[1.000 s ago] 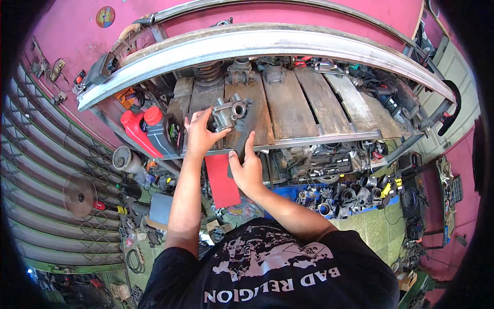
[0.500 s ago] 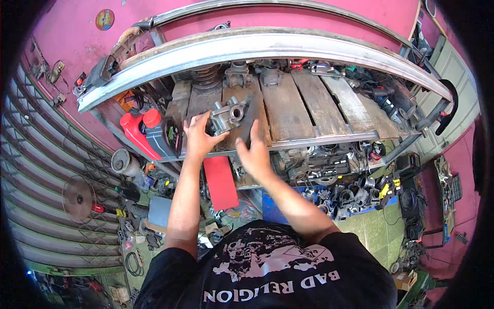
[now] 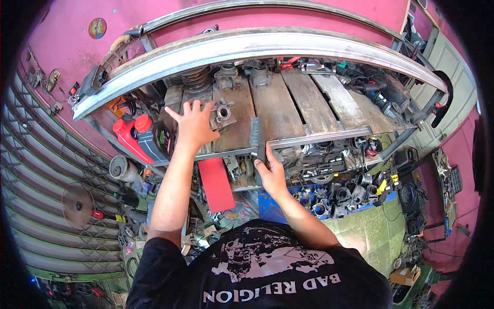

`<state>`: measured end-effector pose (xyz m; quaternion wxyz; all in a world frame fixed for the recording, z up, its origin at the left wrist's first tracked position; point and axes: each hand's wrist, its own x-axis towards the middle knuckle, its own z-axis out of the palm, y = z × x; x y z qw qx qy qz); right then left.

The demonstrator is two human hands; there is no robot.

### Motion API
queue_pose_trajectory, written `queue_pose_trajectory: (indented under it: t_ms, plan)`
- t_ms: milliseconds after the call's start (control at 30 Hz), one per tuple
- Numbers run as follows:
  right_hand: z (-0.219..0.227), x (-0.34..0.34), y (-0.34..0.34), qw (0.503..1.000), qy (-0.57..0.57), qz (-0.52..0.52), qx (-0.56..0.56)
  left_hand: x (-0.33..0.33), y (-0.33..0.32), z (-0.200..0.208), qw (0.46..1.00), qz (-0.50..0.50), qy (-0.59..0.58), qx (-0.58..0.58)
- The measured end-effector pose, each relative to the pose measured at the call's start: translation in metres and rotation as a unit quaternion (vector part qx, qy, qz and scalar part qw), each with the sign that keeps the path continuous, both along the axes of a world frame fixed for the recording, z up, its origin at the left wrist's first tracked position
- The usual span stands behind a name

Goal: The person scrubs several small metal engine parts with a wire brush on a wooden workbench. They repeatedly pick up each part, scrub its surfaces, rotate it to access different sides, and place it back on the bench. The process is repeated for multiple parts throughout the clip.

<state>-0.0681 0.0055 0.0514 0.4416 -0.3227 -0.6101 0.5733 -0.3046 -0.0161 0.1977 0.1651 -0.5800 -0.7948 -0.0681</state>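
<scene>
casting [image 3: 223, 114] near left hand [image 3: 195, 127]; right hand [image 3: 272, 177] holds brush [image 3: 261, 135]

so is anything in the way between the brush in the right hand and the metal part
Nothing visible stands between the brush in the right hand and the metal part; only wooden board shows in the gap. The left hand is on the part's other side.

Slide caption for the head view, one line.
Left hand spread beside a grey metal part, right hand holding a brush at a plank shelf.
</scene>
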Motion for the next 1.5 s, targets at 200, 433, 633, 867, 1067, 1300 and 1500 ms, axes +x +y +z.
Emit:
queue_pose_trajectory:
  t_ms: [200,433,633,867,1067,1300,1500]
  plan:
    - [0.001,0.009,0.010,0.999,0.020,0.018,-0.028,0.016,0.035,0.002,0.986,0.034,0.131,-0.098]
    - [-0.006,0.025,0.023,0.999,-0.009,0.020,-0.033,0.043,0.073,0.010,0.968,0.087,0.172,-0.159]
    - [-0.009,0.038,0.038,1.000,0.002,-0.002,-0.018,0.046,0.084,0.006,0.958,0.076,0.165,-0.222]
    - [-0.025,0.046,0.061,1.000,-0.014,-0.006,-0.008,0.052,0.102,0.015,0.950,0.121,0.148,-0.247]
    - [-0.031,0.042,0.069,0.999,0.037,-0.002,-0.012,0.048,0.122,0.000,0.940,0.132,0.205,-0.237]
    - [-0.023,0.048,0.076,1.000,0.017,0.007,-0.024,0.060,0.130,0.015,0.925,0.133,0.173,-0.312]
    - [-0.021,0.044,0.078,1.000,0.008,-0.008,-0.009,0.061,0.085,0.033,0.977,0.068,0.133,-0.154]
